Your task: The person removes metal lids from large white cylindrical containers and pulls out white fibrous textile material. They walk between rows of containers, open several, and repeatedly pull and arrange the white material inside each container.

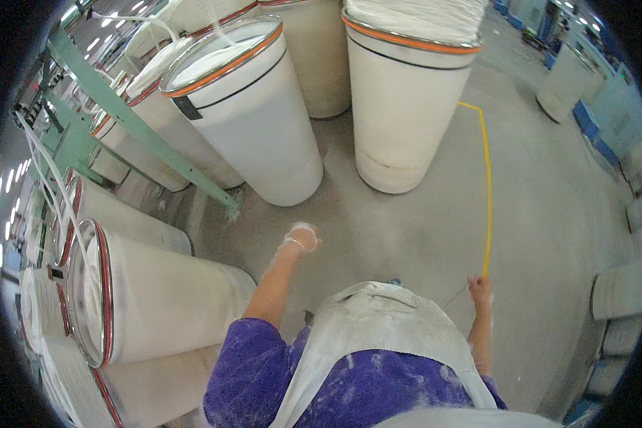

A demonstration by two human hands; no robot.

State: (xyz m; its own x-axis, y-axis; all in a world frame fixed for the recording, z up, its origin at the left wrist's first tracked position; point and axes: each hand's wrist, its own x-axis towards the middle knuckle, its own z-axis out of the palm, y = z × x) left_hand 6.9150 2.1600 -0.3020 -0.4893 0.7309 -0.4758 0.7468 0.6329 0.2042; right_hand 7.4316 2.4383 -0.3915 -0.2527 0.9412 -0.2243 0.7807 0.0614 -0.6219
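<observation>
My left hand (pixel 304 238) hangs over the floor in front of a tall white can with an orange rim (pixel 278 143). White fibre clings around this hand and wrist; its fingers are foreshortened and blurred, so their state is unclear. My right hand (pixel 480 288) is lower and to the right, beside the yellow floor line. Its fingers are closed on a thin dark rod (pixel 455 296), which sticks out toward my apron (pixel 385 321). Neither hand touches a can. Another white can (pixel 410 107), heaped with white fibre sliver (pixel 417 18), stands ahead.
A green metal frame (pixel 143 139) slants down to the floor at left. More cans, including a red-rimmed one (pixel 171 292), stand close on my left with white slivers rising from them. A yellow line (pixel 488 185) runs along the grey floor. Blue machinery (pixel 595 132) and further cans line the right side.
</observation>
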